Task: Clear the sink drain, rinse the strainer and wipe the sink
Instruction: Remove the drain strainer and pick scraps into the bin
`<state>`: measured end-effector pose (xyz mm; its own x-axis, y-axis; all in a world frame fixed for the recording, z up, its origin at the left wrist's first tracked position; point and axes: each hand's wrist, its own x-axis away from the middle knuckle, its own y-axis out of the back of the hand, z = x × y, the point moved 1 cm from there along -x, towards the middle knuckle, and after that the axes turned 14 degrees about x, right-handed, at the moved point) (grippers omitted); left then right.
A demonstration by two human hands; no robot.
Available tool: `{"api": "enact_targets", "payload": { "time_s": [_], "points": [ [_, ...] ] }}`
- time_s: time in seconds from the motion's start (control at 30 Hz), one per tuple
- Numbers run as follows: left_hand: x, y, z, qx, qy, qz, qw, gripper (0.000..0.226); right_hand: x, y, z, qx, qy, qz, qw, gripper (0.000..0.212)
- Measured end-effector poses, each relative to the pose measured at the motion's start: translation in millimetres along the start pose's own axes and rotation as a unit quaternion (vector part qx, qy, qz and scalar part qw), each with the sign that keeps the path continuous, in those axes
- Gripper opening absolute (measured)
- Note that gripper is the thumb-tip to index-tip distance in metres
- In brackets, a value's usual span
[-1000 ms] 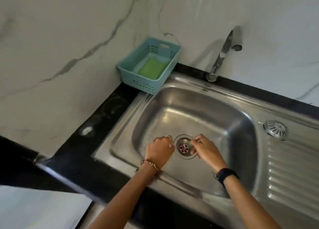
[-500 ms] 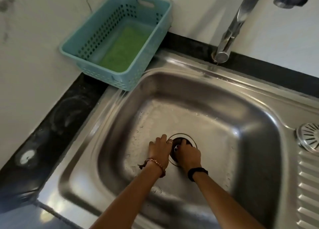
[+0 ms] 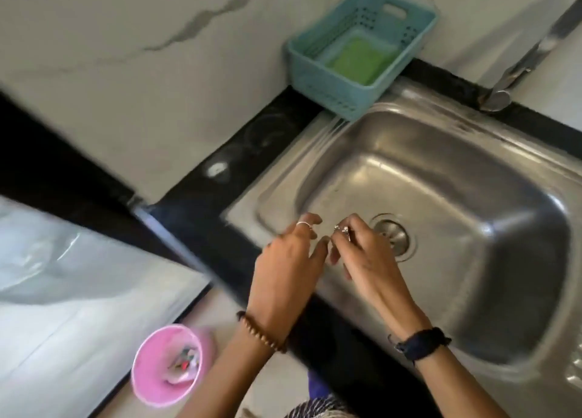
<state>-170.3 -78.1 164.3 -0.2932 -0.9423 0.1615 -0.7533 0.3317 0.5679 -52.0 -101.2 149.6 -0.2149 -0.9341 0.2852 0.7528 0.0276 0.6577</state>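
A polished black stone bench (image 3: 248, 153) is seen set into a corner of white marble-veined wall (image 3: 104, 49), and a rectangular stainless steel sink (image 3: 472, 203) is let into it. The sink's basin is rounded at its corners, dull and streaked, with a flat pressed rim on its left and near sides. The round metal drain (image 3: 395, 236) lies in the floor of the basin, with a perforated metal strainer seen seated in it.

Just left of the drain, above the basin's near-left part, the two hands are held close together. The left hand (image 3: 288, 260), with a ring and a beaded bracelet, is loosely spread with nothing seen in it. The right hand (image 3: 367, 254), with a dark wristband, has its fingers drawn together around something small and shiny; what is pinched cannot be told through the blur.

Behind the sink's far-left corner, a pale blue perforated plastic basket (image 3: 318, 71) is stood against the wall, overlapping the sink's rim, with a flat green scouring pad (image 3: 359, 60) laid inside. The chrome tap (image 3: 519, 68) rises behind the sink's far rim. Open basin floor is left right of and beyond the drain.

Below the bench's front edge, well left of the sink, a round pink plastic bin (image 3: 167, 365) holding scraps stands on the pale floor.
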Motion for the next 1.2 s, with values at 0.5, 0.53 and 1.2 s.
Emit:
{"api": "enact_targets", "payload": {
  "time_s": [0.5, 0.53, 1.2],
  "points": [
    [275, 66, 318, 0.155, 0.32, -0.241, 0.903, 0.028, 142, -367, 66, 0.251, 0.179, 0.308, 0.9, 0.016],
    [276, 53, 350, 0.167, 0.344, -0.236, 0.893, 0.03, 135, -397, 54, 0.266, 0.185, 0.313, 0.893, 0.018],
    [208, -33, 603, 0.482, 0.4, -0.315, 0.713, 0.015, 45, -632, -79, 0.159, -0.025, 0.348, 0.923, 0.018]
  ]
}}
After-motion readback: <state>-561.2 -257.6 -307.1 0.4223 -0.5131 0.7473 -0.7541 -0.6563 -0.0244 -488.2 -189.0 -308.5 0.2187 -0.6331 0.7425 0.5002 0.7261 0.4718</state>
